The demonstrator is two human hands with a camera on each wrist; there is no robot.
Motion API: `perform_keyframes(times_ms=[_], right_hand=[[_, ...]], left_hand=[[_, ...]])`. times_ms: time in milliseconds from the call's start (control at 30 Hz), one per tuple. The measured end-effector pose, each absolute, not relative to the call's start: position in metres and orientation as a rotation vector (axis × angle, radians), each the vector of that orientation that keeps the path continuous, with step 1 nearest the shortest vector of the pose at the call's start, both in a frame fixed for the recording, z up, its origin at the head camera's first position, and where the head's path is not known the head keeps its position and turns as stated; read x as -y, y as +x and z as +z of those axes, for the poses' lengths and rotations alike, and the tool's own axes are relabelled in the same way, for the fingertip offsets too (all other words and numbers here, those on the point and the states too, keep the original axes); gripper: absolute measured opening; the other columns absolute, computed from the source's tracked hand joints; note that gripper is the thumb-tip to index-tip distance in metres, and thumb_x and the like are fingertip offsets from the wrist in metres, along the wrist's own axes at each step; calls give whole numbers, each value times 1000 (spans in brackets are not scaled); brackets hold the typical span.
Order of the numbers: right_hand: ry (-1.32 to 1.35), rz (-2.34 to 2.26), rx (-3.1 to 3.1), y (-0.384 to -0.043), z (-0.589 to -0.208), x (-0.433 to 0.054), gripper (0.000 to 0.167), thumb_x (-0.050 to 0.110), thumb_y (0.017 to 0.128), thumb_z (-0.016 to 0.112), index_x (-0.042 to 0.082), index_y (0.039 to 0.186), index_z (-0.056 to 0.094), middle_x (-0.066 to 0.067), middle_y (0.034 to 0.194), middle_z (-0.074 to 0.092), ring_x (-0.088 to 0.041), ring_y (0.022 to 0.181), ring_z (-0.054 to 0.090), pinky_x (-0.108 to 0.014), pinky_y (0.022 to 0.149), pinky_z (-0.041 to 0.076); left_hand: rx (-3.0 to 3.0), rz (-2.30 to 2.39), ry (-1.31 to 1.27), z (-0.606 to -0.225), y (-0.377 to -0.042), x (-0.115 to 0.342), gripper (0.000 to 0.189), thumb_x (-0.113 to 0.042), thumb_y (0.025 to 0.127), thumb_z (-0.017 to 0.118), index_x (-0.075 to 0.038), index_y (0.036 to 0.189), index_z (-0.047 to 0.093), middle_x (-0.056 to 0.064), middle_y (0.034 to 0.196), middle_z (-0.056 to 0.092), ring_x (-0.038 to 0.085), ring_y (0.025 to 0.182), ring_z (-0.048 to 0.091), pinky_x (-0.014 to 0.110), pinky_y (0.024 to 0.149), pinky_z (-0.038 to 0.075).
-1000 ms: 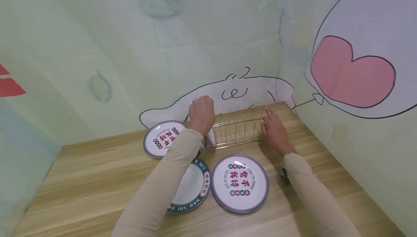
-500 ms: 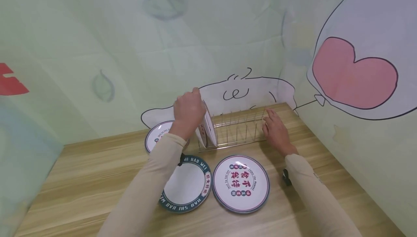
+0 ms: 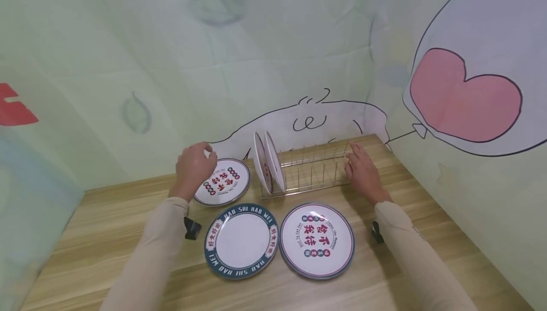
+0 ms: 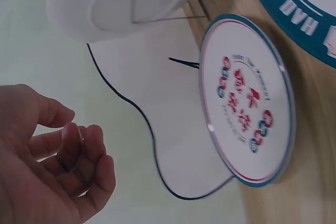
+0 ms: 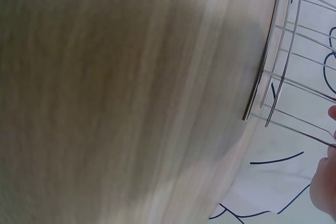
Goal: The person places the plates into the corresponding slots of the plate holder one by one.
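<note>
Two plates [image 3: 275, 161] stand on edge in the left end of the wire dish rack [image 3: 312, 178], leaning slightly left. My left hand [image 3: 194, 166] is over the left edge of a small white plate [image 3: 224, 183] with red characters. Its fingers are loosely curled with nothing in them, as the left wrist view also shows for the hand [image 4: 63, 150]. At the rack's right end, my right hand [image 3: 362, 171] holds the end wires between thumb and fingers. Only part of the right hand [image 5: 324, 182] shows in the right wrist view, beside the rack wires [image 5: 294, 51].
In front of the rack lie a green-rimmed plate [image 3: 241, 242] and, right beside it, a white plate with red characters [image 3: 316, 242]. All stand on a wooden table [image 3: 128, 235]. A printed cloth wall [image 3: 171, 73] rises behind and to the right.
My left hand has let go of a plate, now upright in the rack left of the other one, and moved left to above the small plate. My right hand stays at the rack's end.
</note>
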State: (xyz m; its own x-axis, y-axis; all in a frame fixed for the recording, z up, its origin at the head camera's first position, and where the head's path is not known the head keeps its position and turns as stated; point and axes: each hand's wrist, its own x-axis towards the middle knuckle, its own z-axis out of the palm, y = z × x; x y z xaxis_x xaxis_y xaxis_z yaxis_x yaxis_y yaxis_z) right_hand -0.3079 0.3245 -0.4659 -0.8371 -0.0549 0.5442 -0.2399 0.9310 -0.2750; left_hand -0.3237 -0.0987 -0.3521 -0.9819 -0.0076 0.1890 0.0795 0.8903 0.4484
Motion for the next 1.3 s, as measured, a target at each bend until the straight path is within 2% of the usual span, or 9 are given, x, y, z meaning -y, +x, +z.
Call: perform_keyframes(times_ms=[167, 267, 467, 633, 733, 867, 1033, 1300], right_hand=[[201, 466, 2554, -309, -464, -323, 26, 5, 97, 56, -11, 116, 61, -27, 150, 45, -43, 143, 38, -53, 120, 30], [199, 469, 2549, -310, -463, -322, 26, 5, 96, 56, -11, 116, 61, -27, 151, 44, -43, 143, 37, -53, 120, 30], [207, 463, 2520, -311, -464, -321, 25, 4, 95, 57, -11, 114, 62, -27, 150, 45, -44, 141, 41, -54, 118, 32], [195, 485, 2542, -311, -466, -320, 26, 6, 96, 54, -10, 116, 62, -26, 152, 43, -44, 142, 38, -54, 119, 31], [184, 491, 2552, -310, -467, -320, 27, 7, 97, 53, -9, 117, 62, -25, 153, 42, -43, 143, 38, -54, 120, 30], [185, 487, 2545, -310, -468, -321, 26, 6, 96, 54, -9, 116, 62, -26, 152, 44, -43, 143, 39, -54, 119, 31], [197, 473, 2521, -311, -472, -324, 26, 5, 95, 55, -11, 114, 62, -28, 148, 47, -45, 141, 41, -54, 118, 32], [194, 474, 2519, -310, -471, -325, 24, 3, 94, 57, -11, 112, 63, -29, 147, 48, -45, 141, 41, -53, 119, 31]], left_hand=[[2958, -742, 61, -383, -331, 134, 39, -22, 98, 44, 5, 122, 61, 27, 110, 66, 35, 83, 59, 37, 62, 45], [2997, -759, 114, -398, -334, 147, 42, -22, 100, 42, 9, 124, 59, 29, 113, 65, 35, 87, 61, 37, 64, 48], [3040, -836, 225, -422, -338, 157, 45, -23, 103, 40, 10, 128, 56, 29, 118, 63, 37, 97, 61, 42, 73, 51], [3034, -914, 305, -441, -341, 162, 49, -22, 101, 47, 11, 137, 47, 33, 130, 55, 43, 109, 58, 50, 86, 52], [3055, -975, 312, -450, -343, 164, 60, -25, 99, 54, 11, 144, 38, 36, 140, 46, 50, 121, 52, 58, 98, 48], [3074, -1098, 318, -461, -344, 164, 71, -29, 98, 59, 10, 149, 30, 35, 148, 38, 53, 132, 42, 61, 109, 39], [3074, -1104, 352, -467, -348, 157, 77, -33, 96, 62, 6, 152, 27, 32, 151, 37, 51, 136, 39, 61, 113, 35], [3091, -1037, 409, -471, -353, 146, 93, -35, 88, 73, 5, 153, 22, 34, 146, 41, 52, 130, 44, 61, 108, 39]])
